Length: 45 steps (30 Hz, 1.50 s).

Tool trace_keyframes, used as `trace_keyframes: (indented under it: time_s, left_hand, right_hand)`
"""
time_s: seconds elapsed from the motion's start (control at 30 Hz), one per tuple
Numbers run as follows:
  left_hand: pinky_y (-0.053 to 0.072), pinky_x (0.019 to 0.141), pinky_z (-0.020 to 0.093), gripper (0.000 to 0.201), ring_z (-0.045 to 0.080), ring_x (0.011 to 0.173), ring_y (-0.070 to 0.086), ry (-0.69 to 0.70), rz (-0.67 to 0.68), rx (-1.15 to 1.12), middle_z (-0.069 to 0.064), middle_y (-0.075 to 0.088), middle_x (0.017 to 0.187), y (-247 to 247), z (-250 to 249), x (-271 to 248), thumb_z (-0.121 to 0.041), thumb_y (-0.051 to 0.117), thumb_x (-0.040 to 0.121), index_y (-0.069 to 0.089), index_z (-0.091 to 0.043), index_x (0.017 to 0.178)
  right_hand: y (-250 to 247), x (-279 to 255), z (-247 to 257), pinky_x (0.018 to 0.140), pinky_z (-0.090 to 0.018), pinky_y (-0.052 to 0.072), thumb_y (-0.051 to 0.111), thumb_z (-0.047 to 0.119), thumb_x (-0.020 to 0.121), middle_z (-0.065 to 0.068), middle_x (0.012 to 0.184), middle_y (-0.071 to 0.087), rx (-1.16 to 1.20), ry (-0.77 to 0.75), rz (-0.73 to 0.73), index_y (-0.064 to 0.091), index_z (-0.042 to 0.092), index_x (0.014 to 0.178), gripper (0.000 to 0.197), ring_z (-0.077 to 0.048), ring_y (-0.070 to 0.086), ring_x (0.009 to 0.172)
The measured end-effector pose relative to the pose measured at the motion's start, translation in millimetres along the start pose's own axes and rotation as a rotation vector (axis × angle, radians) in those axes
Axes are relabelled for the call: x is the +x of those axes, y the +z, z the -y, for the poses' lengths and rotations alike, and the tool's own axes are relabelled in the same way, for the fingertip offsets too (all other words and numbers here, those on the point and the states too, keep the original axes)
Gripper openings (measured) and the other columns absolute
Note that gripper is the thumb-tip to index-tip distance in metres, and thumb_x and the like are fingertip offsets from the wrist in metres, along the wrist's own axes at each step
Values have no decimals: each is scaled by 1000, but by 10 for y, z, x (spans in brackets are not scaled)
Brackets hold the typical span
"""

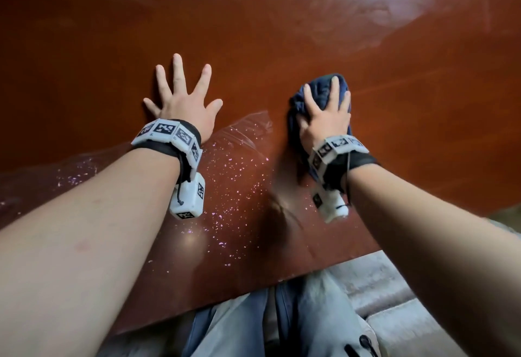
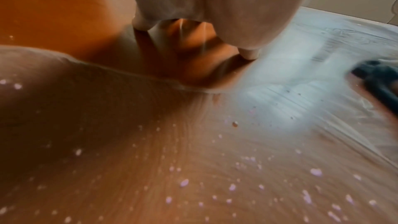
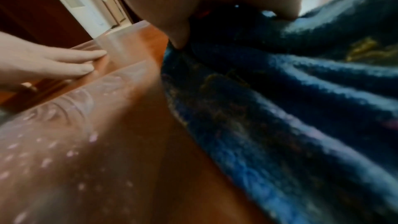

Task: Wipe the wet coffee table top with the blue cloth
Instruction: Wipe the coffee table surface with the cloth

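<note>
Two hands on the coffee table top (image 1: 282, 32) — left hand (image 1: 183, 102) splayed flat, right hand (image 1: 324, 119) gripping the blue cloth (image 1: 321, 88).

Both forearms are bare, with no sleeves. Each wrist wears a black strap (image 1: 158, 148) ringed by pale grey blocks printed with black-and-white square markers (image 1: 165, 128), and a white box-shaped camera (image 1: 188, 198) with a short black cord hangs under each wrist. The legs wear light blue-grey trousers (image 1: 284, 323).

Cloth (image 1: 321, 94) on table (image 1: 282, 32), right of left hand (image 1: 183, 105)
</note>
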<state>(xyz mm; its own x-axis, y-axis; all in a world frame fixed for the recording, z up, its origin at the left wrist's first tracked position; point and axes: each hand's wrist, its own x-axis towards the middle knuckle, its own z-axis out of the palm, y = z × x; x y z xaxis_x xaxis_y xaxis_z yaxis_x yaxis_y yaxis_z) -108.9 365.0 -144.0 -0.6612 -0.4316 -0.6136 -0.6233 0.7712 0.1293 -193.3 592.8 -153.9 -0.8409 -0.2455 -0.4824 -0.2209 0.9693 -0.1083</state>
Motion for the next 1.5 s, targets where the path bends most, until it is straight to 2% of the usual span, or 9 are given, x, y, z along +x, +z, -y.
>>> trace_keyframes:
  time_s: [0.2,0.3,0.43,0.57,0.73,0.93,1.1,1.27,1.5]
  left_hand:
    - [4,111,67,64,30,146,-20,-15,2,-27,-2,-24,159,9,64,-47,-52,41,98,4,-47,151]
    - [4,111,67,65,31,146,-20,-15,-2,-31,-1,-24,160,11,61,-58,-52,42,98,5,-47,151]
    - [6,111,67,66,31,146,-19,-15,-14,-49,-1,-22,160,3,81,-49,-50,45,97,7,-47,151]
    - [6,111,67,66,32,146,-18,-9,-25,-58,-2,-21,160,36,92,-36,-50,46,97,7,-47,151]
    - [6,111,67,65,31,147,-17,0,-32,-45,-2,-20,160,46,127,-31,-51,45,97,8,-47,150]
    - [5,111,67,66,31,146,-18,-10,-29,-41,-2,-21,160,40,93,-46,-51,45,97,7,-47,151]
    - [4,111,68,66,31,146,-19,-15,-20,-36,-1,-22,160,40,79,-37,-51,45,97,6,-47,151]
    - [6,110,68,66,31,146,-19,-13,-15,-32,-2,-22,160,38,93,-37,-52,44,97,6,-48,150]
    - [5,112,67,67,31,146,-20,-24,3,-27,-2,-23,160,14,68,-44,-51,44,98,4,-47,151]
  right_hand:
    - [249,-307,612,111,-56,7,46,41,93,-8,158,-10,-23,-285,52,21,42,146,58,-43,-10,141]
    - [382,-639,299,107,-61,16,50,41,88,-12,157,12,-11,-436,68,38,37,141,54,-47,6,140]
    - [277,-527,-172,105,-61,22,58,32,86,-14,157,12,-10,-315,67,41,34,140,56,-48,7,140]
    - [179,-150,285,108,-54,20,47,43,93,-9,158,-3,-47,-128,-27,25,40,145,56,-43,-3,142]
    - [347,-332,770,111,-57,6,46,41,93,-7,158,-10,-26,-265,28,19,42,146,59,-42,-11,141]
    - [443,-833,76,96,-66,31,61,35,76,-18,150,31,-25,-401,100,52,32,133,57,-54,26,132]
    - [190,-333,165,110,-57,15,53,35,91,-10,158,-6,-49,-194,41,25,40,145,61,-44,-6,141]
    - [334,-413,778,111,-58,5,46,39,93,-6,158,-12,-18,-270,50,18,42,146,60,-41,-14,141]
    - [496,-981,11,100,-65,26,65,31,79,-13,153,26,-7,-409,122,48,35,135,58,-49,20,137]
